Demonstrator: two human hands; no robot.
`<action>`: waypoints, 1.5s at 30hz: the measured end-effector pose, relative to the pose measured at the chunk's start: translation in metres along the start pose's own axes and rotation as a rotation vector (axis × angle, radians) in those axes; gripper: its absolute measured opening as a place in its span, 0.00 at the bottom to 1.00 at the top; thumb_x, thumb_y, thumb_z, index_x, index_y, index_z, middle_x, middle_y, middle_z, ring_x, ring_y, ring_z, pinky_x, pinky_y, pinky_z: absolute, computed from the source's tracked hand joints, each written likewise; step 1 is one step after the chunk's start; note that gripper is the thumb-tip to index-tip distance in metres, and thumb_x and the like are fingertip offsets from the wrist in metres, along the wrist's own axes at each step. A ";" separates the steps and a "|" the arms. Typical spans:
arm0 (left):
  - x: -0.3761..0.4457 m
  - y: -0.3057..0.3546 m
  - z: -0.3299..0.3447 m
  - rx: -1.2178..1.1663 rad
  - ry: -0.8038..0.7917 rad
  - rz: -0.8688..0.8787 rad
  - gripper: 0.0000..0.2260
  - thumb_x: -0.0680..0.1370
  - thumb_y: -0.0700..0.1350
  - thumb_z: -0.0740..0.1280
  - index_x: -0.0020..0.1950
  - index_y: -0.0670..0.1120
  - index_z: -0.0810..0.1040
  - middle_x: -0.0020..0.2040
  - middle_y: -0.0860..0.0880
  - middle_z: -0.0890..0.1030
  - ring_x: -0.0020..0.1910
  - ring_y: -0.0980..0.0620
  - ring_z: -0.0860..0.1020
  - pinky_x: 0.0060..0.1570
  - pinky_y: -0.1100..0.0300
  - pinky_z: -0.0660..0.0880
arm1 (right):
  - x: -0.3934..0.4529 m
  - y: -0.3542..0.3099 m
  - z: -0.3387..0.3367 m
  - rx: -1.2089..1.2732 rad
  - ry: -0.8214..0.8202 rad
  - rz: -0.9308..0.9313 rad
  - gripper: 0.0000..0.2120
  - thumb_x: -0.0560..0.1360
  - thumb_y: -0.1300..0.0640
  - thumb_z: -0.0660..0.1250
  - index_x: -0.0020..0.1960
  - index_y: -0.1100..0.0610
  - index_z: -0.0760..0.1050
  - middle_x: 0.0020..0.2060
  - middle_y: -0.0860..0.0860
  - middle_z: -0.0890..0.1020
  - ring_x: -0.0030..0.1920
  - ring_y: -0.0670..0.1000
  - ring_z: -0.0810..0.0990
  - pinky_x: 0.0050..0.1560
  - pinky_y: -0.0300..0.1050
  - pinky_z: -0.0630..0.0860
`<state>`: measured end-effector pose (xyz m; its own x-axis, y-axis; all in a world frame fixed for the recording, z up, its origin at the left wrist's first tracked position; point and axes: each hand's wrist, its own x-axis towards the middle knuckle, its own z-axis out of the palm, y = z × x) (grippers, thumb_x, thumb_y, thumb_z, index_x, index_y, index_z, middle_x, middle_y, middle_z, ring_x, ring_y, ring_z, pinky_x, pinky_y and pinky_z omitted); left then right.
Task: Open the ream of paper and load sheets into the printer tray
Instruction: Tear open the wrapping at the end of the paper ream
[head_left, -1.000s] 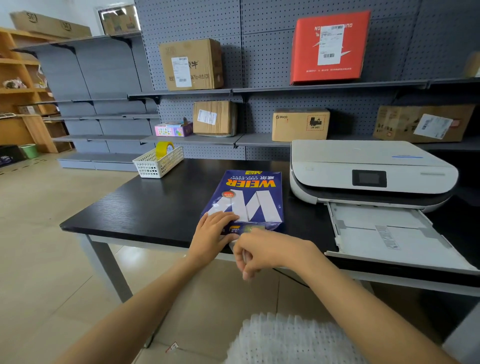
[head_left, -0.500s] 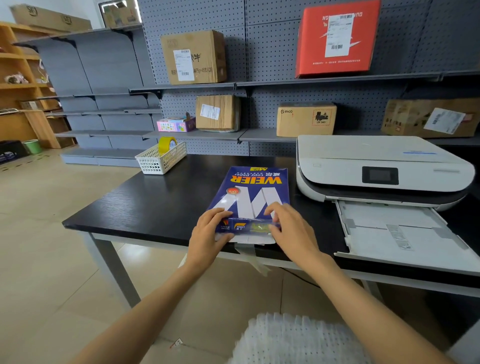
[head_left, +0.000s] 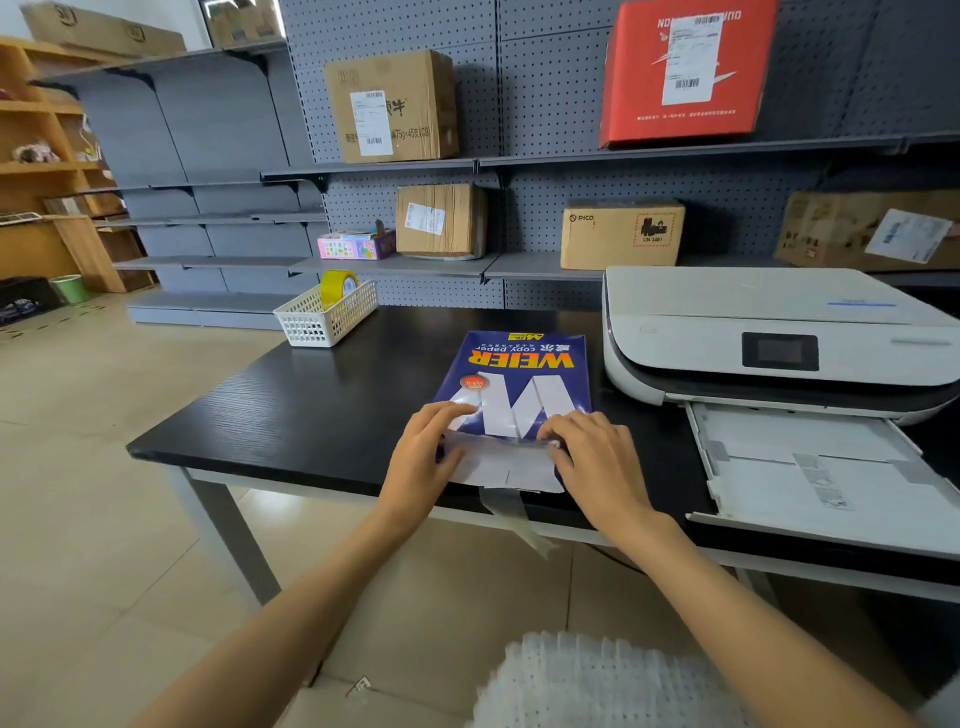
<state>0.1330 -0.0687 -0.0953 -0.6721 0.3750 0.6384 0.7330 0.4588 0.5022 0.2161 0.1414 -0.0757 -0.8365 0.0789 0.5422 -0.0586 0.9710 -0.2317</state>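
Beside ream (head_left: 519, 384), printer (head_left: 769, 338), perhaps tape (head_left: 511, 514) dangling

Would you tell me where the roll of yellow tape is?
The yellow tape stands in the white basket at the table's far left corner, left of the paper ream.

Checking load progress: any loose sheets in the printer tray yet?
No. The printer tray is pulled out and bare, while both hands, left and right, are at the ream's near flap.
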 end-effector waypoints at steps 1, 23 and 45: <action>0.002 -0.001 -0.001 -0.013 0.014 -0.008 0.21 0.75 0.31 0.68 0.64 0.50 0.77 0.61 0.55 0.75 0.57 0.56 0.75 0.53 0.65 0.76 | 0.002 0.000 -0.002 0.011 -0.003 0.015 0.07 0.78 0.56 0.65 0.55 0.49 0.77 0.50 0.46 0.82 0.52 0.51 0.77 0.48 0.44 0.67; 0.015 -0.022 0.003 0.100 -0.057 -0.261 0.28 0.72 0.41 0.75 0.65 0.61 0.69 0.54 0.59 0.74 0.54 0.58 0.71 0.47 0.49 0.80 | 0.023 -0.011 -0.015 0.048 -0.240 0.237 0.19 0.69 0.42 0.75 0.54 0.50 0.75 0.45 0.47 0.77 0.46 0.50 0.74 0.41 0.43 0.69; 0.002 -0.023 -0.026 0.090 -0.159 -0.163 0.30 0.72 0.32 0.66 0.68 0.58 0.70 0.57 0.57 0.75 0.59 0.54 0.71 0.61 0.58 0.70 | 0.025 0.011 -0.035 0.112 -0.497 0.260 0.15 0.72 0.65 0.71 0.53 0.51 0.74 0.54 0.53 0.79 0.46 0.52 0.73 0.31 0.39 0.66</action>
<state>0.1180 -0.0994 -0.0905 -0.7943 0.4089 0.4494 0.6057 0.5912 0.5326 0.2132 0.1621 -0.0366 -0.9852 0.1703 0.0173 0.1488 0.9021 -0.4052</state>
